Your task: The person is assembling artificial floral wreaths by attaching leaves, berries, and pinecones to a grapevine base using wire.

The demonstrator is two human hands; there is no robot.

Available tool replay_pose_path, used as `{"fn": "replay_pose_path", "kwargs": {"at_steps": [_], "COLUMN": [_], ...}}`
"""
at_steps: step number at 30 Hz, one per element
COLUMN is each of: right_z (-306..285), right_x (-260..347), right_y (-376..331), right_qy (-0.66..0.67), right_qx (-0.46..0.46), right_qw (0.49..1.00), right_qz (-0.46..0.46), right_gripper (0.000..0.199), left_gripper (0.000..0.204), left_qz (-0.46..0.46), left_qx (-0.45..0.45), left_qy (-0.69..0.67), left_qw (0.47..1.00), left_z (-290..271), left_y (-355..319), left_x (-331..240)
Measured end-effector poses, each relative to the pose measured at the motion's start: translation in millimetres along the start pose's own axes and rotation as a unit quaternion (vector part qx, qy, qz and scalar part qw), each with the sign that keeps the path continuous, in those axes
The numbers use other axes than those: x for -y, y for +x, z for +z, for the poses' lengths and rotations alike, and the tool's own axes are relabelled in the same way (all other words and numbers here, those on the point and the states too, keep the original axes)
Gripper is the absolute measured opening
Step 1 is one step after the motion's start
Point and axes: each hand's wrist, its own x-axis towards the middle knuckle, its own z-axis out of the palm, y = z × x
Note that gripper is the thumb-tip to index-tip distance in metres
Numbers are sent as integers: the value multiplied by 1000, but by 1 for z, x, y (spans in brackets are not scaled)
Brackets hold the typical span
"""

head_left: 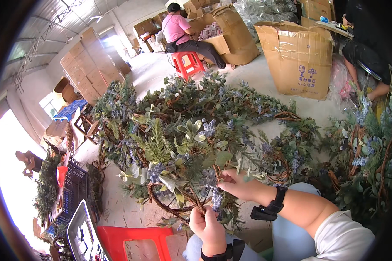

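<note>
The sleeve (pixel 342 237) is cropped; the wreath (pixel 210 178) partly hides right fingers (pixel 231 176).

Heaped greenery (pixel 196 100) blocks reach beyond held wreath (pixel 180 196). Strip of floor (pixel 122 209) lets hand pass on wreath's left; red stool (pixel 133 234) and tray (pixel 80 213) bound it nearer. More greenery (pixel 366 161) crowds right.

Looking like a workshop: working beneath a trussed metal roof (pixel 52 26), storing stacked cardboard cartons (pixel 82 65) near a pale wall (pixel 137 13), seating 1 worker (pixel 176 28) in pink on a red stool (pixel 188 64), heaping berry-trimmed wreaths (pixel 159 143) across a grey floor (pixel 244 71). Opening at left onto glare, probably through a doorway (pixel 13 161).
</note>
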Motion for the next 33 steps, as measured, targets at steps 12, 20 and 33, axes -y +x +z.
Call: {"fn": "replay_pose_path", "kwargs": {"at_steps": [12,20,33], "right_z": [-1,-25,-4], "right_x": [-16,-18,-39], "right_y": [15,12,29], "right_qy": [24,239,406], "right_qx": [-2,-12,85], "right_qw": [1000,971,909], "right_qz": [-8,13,44], "right_gripper": [31,17,5], "left_gripper": [13,17,15], "left_qz": [-9,-19,8], "left_qx": [2,-23,-16], "left_qy": [43,-49,13], "left_qw": [999,998,1000], "left_z": [6,1,0], "left_y": [-3,3,0], "left_x": [-1,-3,-2]}}
